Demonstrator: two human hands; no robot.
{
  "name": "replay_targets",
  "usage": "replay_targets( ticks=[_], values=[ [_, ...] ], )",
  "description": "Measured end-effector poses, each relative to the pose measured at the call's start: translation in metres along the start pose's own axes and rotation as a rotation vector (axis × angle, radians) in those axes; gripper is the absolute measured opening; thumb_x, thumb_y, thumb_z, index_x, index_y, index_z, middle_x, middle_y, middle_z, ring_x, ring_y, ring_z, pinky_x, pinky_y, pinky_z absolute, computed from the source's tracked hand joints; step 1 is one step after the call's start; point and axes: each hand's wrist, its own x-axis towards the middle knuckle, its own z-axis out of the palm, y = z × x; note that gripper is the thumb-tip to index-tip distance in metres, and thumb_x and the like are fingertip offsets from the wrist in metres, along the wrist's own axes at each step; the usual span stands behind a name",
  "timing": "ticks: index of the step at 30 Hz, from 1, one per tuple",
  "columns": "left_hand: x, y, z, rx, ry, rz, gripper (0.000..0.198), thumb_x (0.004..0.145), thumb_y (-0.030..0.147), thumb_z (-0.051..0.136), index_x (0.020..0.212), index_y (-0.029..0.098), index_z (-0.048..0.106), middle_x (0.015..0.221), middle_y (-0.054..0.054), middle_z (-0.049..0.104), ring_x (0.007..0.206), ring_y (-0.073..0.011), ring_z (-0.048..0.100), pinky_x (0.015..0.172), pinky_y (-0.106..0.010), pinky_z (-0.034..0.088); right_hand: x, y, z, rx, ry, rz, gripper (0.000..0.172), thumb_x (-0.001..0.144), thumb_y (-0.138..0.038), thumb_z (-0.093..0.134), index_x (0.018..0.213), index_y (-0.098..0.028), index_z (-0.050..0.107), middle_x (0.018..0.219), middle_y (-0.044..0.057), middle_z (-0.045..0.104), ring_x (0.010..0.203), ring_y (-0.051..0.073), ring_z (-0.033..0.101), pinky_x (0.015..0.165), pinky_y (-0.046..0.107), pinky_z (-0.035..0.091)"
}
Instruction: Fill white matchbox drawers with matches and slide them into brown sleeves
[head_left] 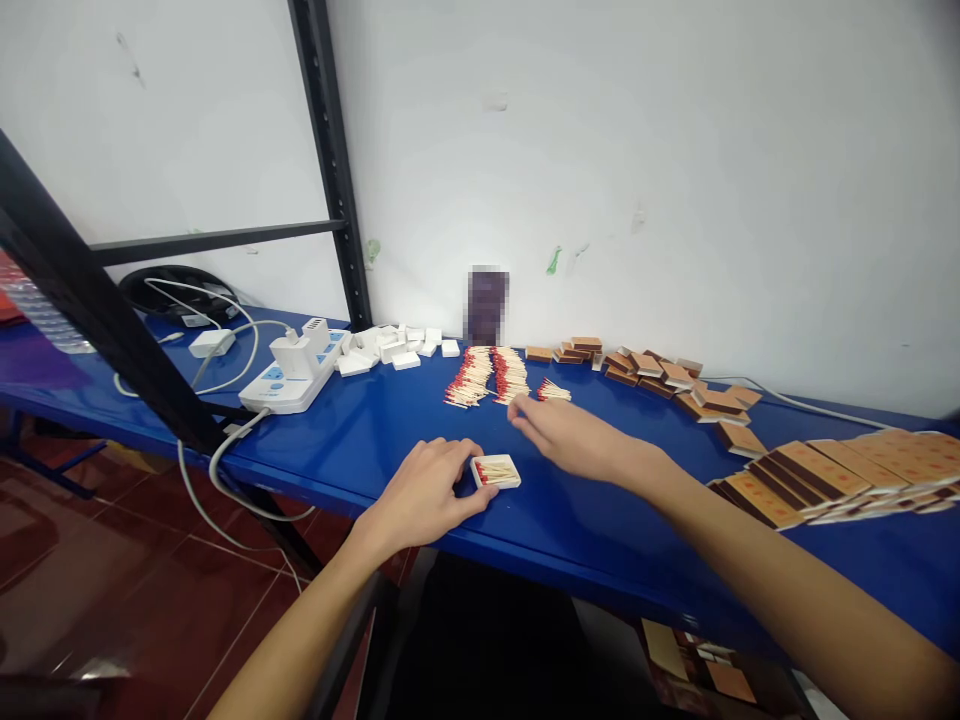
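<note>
In the head view, a blue worktop is seen running along a white wall, with red floor tiles below its near edge. A small white tray of matches lies near the front edge.

The tray is gripped at its left end by the left hand, with the thumb on the near side and the fingers curled over the far side. The right hand is laid palm down just behind and right of the tray. Its fingers are stretched flat with nothing held, and their tips are just beside the loose matches heaped behind the tray.

More white trays are scattered behind and left of the tray, and a power strip with cables is set farther left. Brown sleeves are strewn behind and right of the tray, and stacks are laid well to its right. A black post stands at the wall, behind and left of the tray.
</note>
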Motion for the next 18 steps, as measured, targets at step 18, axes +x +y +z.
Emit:
replay_targets(
  ticks=[18],
  values=[
    [0.001,0.000,-0.002,-0.041,-0.031,-0.029,0.028,0.091,0.048,0.053,0.103,0.023,0.058,0.075,0.002,0.056,0.077,-0.0188,0.052,0.074,-0.033,0.036,0.030,0.032,0.023,-0.133,0.031,0.091,0.023,0.101,-0.027,0.034,0.099,-0.017,0.054,0.095,0.013,0.068,0.085,0.022,0.064,0.068,0.028,0.037]
  ],
)
